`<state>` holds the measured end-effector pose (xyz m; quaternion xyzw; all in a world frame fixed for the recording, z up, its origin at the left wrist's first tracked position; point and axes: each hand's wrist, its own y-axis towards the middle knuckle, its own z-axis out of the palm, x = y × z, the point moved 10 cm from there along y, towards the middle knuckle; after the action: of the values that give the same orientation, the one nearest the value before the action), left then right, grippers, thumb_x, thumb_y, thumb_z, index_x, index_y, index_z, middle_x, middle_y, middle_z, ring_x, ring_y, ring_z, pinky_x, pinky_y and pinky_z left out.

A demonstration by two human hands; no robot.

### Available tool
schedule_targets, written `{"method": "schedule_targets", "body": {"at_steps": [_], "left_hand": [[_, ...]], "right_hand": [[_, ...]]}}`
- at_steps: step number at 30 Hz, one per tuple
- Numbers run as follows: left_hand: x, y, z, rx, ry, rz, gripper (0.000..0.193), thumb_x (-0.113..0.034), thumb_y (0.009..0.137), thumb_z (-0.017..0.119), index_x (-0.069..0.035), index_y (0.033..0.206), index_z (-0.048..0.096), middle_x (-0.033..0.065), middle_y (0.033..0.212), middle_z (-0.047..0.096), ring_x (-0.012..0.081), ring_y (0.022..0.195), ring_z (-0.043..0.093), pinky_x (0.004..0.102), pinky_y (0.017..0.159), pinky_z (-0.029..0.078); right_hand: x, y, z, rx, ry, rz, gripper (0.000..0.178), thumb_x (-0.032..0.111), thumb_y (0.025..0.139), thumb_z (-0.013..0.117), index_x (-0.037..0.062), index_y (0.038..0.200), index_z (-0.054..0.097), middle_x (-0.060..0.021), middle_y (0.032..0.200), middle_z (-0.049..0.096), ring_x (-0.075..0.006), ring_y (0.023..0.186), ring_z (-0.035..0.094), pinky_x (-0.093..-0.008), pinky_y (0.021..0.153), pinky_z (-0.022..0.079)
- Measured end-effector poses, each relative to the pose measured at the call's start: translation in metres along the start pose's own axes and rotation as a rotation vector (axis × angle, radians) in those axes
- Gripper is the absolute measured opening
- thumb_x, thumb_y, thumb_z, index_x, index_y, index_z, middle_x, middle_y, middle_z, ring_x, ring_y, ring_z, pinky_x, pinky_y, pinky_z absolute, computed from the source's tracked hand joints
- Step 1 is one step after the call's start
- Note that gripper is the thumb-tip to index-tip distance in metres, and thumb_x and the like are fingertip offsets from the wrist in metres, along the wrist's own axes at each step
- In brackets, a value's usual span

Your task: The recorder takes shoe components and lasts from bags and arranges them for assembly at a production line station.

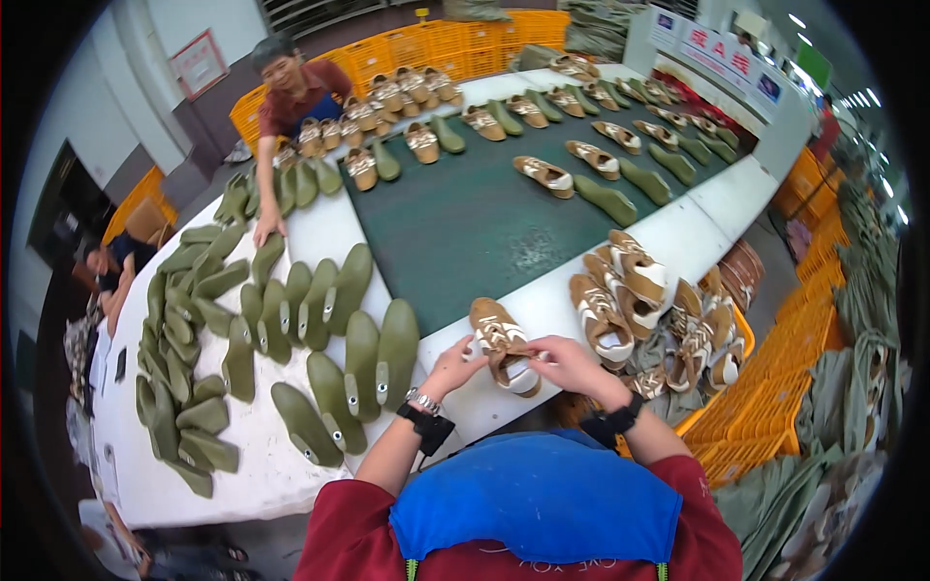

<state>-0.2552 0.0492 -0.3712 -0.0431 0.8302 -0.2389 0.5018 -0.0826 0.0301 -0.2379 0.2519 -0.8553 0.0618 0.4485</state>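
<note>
A brown and white lace-up sneaker (pixel 496 327) lies on the white table edge in front of me, toe pointing away, its opening toward me. My right hand (pixel 570 368) pinches the rim of its opening from the right. On the other side, my left hand (pixel 453 368) has its thumb and fingers at the shoe's left edge; whether they grip it is hard to see. Just right of them, several matching sneakers (pixel 601 315) are stacked on the table. To the left stand and lie green shoe lasts (pixel 397 353), the nearest in rows with their soles showing.
A green conveyor belt (pixel 436 242) carries shoes paired with lasts past the white table (pixel 262 474). Across at the left, a co-worker (pixel 295 97) reaches into the lasts. Yellow crates (pixel 765 426) with more shoes stand at my right.
</note>
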Motion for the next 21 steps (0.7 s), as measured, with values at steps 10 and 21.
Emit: {"method": "schedule_targets", "body": {"at_steps": [10, 21], "left_hand": [[0.046, -0.134, -0.135, -0.849, 0.58, 0.28, 0.049, -0.007, 0.073, 0.058, 0.002, 0.12, 0.044, 0.0232, 0.118, 0.046, 0.0368, 0.115, 0.039, 0.0413, 0.097, 0.033], [0.09, -0.119, -0.162, -0.952, 0.416, -0.24, 0.06, -0.014, 0.073, 0.066, -0.002, 0.125, 0.038, 0.0207, 0.089, 0.062, 0.0347, 0.082, 0.06, 0.0392, 0.077, 0.047]], "right_hand": [[0.049, 0.119, 0.249, 0.743, 0.094, 0.163, 0.044, 0.036, 0.086, 0.047, 0.0128, 0.122, 0.044, -0.0159, 0.08, 0.062, -0.0242, 0.062, 0.062, -0.0352, 0.056, 0.05], [-0.053, 0.184, 0.156, 0.133, 0.257, 0.072, 0.02, 0.025, 0.077, 0.055, 0.0115, 0.09, 0.05, -0.0084, 0.07, 0.058, -0.0242, 0.062, 0.058, -0.0369, 0.055, 0.045]]}}
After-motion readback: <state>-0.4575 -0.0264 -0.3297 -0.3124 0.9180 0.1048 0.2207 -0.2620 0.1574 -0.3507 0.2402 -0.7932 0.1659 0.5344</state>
